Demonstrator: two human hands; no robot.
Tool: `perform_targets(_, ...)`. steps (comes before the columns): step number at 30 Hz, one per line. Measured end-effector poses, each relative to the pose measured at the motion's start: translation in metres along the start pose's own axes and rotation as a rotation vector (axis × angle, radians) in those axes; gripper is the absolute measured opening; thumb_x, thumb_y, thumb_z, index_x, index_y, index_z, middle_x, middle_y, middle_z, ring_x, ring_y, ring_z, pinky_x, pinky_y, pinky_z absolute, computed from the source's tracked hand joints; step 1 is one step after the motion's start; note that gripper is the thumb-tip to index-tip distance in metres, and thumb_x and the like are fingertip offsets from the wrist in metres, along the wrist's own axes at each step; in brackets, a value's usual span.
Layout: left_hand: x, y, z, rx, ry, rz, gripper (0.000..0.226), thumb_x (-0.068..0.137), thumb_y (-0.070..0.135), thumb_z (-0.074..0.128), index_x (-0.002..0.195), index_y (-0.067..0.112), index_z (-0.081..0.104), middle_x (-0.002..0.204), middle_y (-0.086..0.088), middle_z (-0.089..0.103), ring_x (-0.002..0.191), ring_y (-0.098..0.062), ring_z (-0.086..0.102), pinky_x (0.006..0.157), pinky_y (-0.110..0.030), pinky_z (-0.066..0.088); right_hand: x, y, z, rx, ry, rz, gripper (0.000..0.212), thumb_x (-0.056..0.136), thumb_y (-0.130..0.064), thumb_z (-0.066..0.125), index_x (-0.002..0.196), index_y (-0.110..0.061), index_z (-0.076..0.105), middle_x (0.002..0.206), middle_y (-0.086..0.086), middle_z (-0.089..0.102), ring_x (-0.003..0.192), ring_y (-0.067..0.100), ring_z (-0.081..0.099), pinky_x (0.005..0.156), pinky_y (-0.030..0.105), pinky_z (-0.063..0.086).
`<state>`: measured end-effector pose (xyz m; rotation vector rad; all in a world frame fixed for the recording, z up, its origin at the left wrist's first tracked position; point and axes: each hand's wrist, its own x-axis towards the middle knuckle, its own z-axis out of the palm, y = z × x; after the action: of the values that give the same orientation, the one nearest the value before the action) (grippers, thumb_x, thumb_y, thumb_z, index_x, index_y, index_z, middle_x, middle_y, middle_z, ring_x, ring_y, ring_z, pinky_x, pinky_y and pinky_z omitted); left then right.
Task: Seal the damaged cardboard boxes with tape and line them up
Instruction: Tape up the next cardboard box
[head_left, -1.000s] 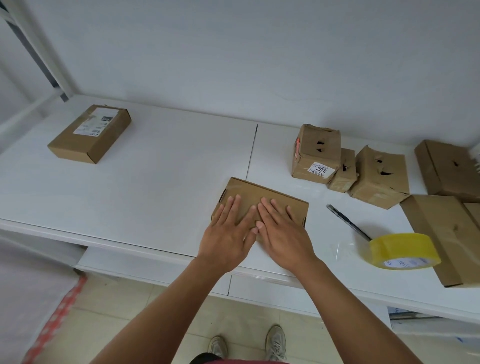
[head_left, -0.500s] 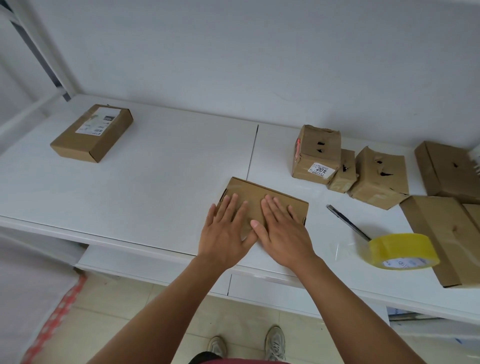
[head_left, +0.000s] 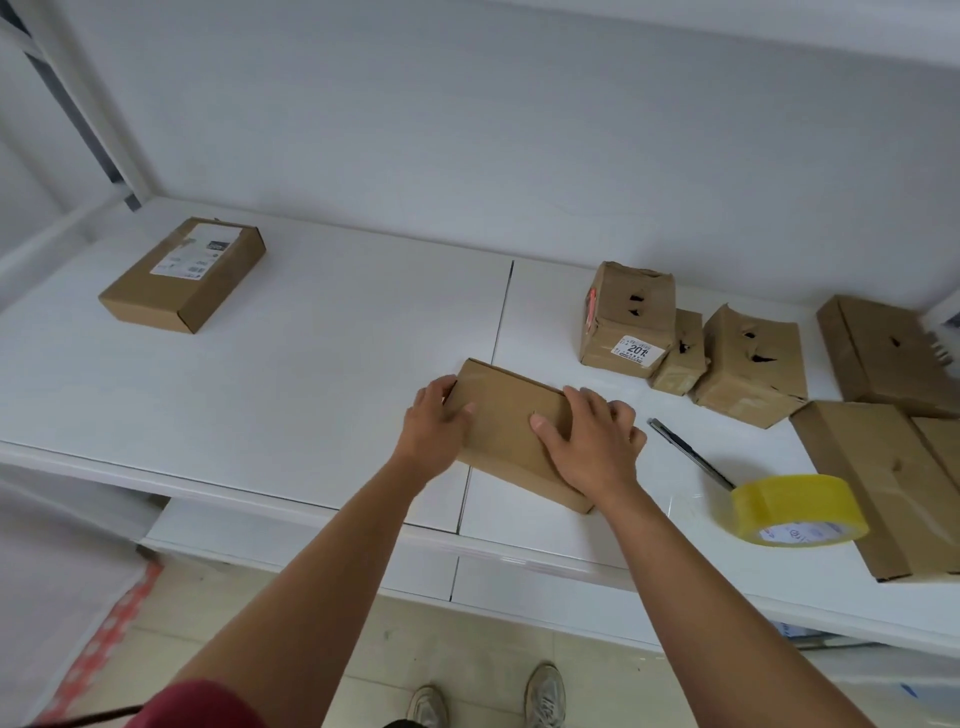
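Note:
A flat brown cardboard box (head_left: 506, 415) lies at the front middle of the white table (head_left: 322, 374). My left hand (head_left: 434, 428) grips its left end and my right hand (head_left: 592, 441) grips its right end, thumbs on the top face. A roll of yellow tape (head_left: 795, 512) stands to the right, near the front edge. A utility knife (head_left: 685, 449) lies between the box and the roll. One flat labelled box (head_left: 182, 275) rests at the far left.
Torn boxes with holes stand at the back right: a labelled one (head_left: 628, 317), a small one (head_left: 678, 358) and a crumpled one (head_left: 750, 358). Flat boxes (head_left: 883, 353) (head_left: 878, 478) lie at the right edge. A wall runs behind the table.
Both hands have moved apart from the top of the box to its two ends and now grip it. The box has turned a little, its long side more toward me.

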<state>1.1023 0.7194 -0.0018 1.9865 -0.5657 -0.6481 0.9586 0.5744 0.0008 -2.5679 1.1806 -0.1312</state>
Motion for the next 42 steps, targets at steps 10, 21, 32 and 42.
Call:
perform_targets(10,-0.001,0.003,0.005,0.111,0.067,-0.017,0.046,0.094,0.029,0.056,0.137,0.018,0.043,0.131,-0.004,0.047,0.120,-0.029,0.044,0.099,-0.044,0.042,0.000,-0.003,0.005,0.161,0.057,0.058,0.050,0.092,-0.059,0.044,0.135,-0.033,0.043,0.140,-0.007,0.046,0.129,0.021,0.019,0.103,0.046,0.028)
perform_targets(21,-0.001,0.003,-0.007,0.109,-0.054,-0.067,0.058,0.092,0.036,0.061,0.144,0.028,0.036,0.130,-0.008,0.052,0.122,-0.034,0.048,0.104,-0.050,0.043,-0.009,0.004,-0.005,0.540,0.169,0.060,0.038,0.099,-0.041,0.049,0.130,-0.020,0.054,0.134,-0.007,0.053,0.131,0.015,0.036,0.102,0.029,0.032)
perform_targets(32,-0.063,0.083,0.109,0.284,-0.202,0.762,0.037,0.093,0.006,0.052,0.129,0.010,0.059,0.125,-0.007,0.061,0.116,-0.021,0.054,0.097,-0.025,0.040,-0.041,0.152,-0.108,-0.215,0.260,0.141,0.032,0.096,-0.037,0.053,0.109,-0.014,0.069,0.112,0.011,0.066,0.124,0.034,0.048,0.100,0.047,0.033)
perform_targets(42,-0.043,0.100,0.225,0.762,-0.691,0.509,0.045,0.100,0.024,0.048,0.144,0.026,0.041,0.144,-0.002,0.043,0.130,-0.030,0.035,0.105,-0.037,0.029,-0.055,0.183,-0.120,-0.056,0.102,0.090,0.044,0.085,-0.050,0.037,0.059,-0.017,0.047,0.054,-0.001,0.052,0.056,0.017,0.052,0.055,0.037,0.048)
